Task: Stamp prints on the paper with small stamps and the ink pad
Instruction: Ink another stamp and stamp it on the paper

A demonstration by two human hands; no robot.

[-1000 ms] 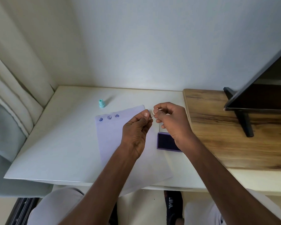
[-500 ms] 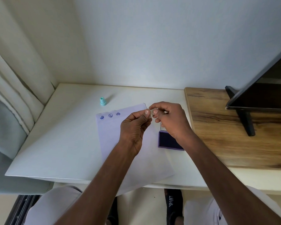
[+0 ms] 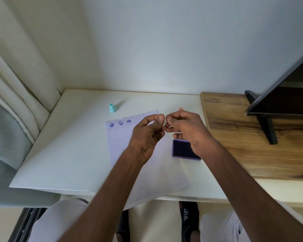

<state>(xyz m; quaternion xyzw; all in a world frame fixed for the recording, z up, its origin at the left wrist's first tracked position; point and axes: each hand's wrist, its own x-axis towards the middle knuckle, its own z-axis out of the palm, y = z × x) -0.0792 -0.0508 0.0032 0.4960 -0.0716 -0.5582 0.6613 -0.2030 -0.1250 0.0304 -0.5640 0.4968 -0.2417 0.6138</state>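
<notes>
Your left hand (image 3: 145, 135) and right hand (image 3: 187, 130) met above the white bench (image 3: 68, 154), fingertips pinched together on a small pale stamp (image 3: 164, 121) held between them; most of it was hidden by your fingers. Under your hands lay the paper (image 3: 122, 145), angled, its near corner hanging over the bench edge. Three purple prints (image 3: 120, 123) sat in a row along its far edge. The ink pad (image 3: 182, 150) lay open just right of the paper, partly covered by your right wrist. A teal stamp (image 3: 112, 108) stood upright beyond the paper's far left corner, apart from it. A wooden surface (image 3: 243, 145) adjoined the bench on the right.
</notes>
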